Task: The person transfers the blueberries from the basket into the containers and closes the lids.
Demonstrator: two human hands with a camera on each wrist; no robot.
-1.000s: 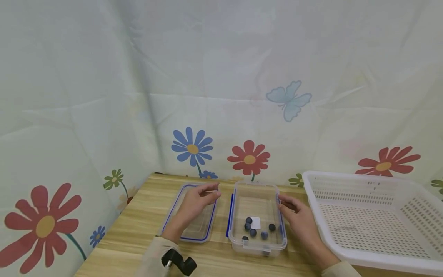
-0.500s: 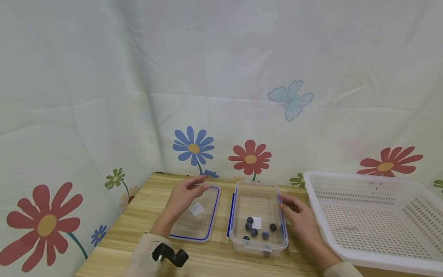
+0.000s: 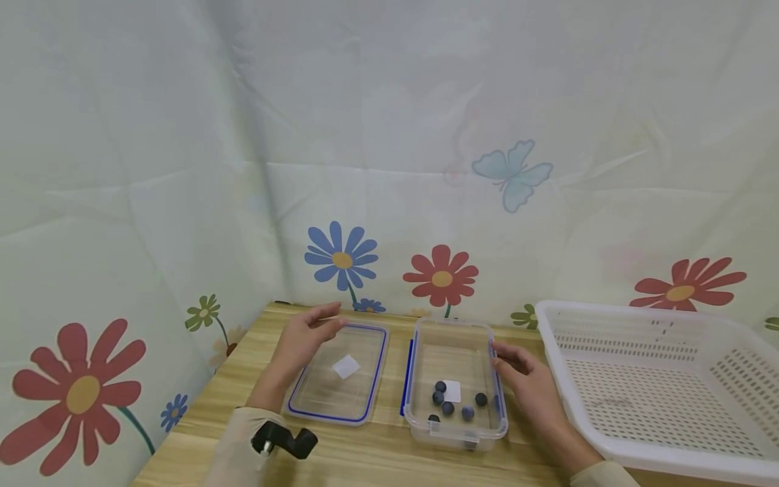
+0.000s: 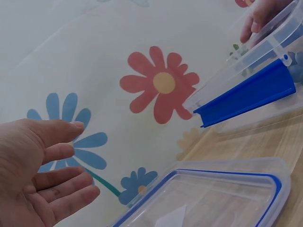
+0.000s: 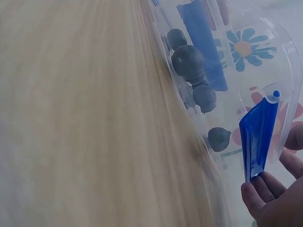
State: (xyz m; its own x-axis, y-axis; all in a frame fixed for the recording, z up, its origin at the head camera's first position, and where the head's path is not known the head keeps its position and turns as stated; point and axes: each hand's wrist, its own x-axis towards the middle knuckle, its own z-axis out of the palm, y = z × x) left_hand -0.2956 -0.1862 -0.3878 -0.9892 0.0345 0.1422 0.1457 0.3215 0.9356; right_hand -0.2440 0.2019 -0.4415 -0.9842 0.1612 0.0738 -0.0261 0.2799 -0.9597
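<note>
My left hand (image 3: 304, 335) hovers above the left edge of a clear lid (image 3: 341, 399) with a blue seal and a white label. Its fingers are extended and loosely bent, with nothing between them in the left wrist view. To the right stands a clear lidded-type food container (image 3: 453, 355), uncovered, with several blueberries (image 3: 448, 408) gathered in its near half. My right hand (image 3: 532, 389) touches the container's right side. In the right wrist view, fingertips (image 5: 253, 196) meet the lower end of a blue latch (image 5: 258, 137) that hangs down.
A large white perforated basket (image 3: 657, 392) stands to the right, close to my right forearm. Everything sits on a wood-grain table (image 3: 201, 433). Behind it hangs a flowered curtain (image 3: 389, 182).
My left hand has drawn back leftward from over the lid, uncovering its white label. The right hand stays at the container, and the blueberries keep their places.
</note>
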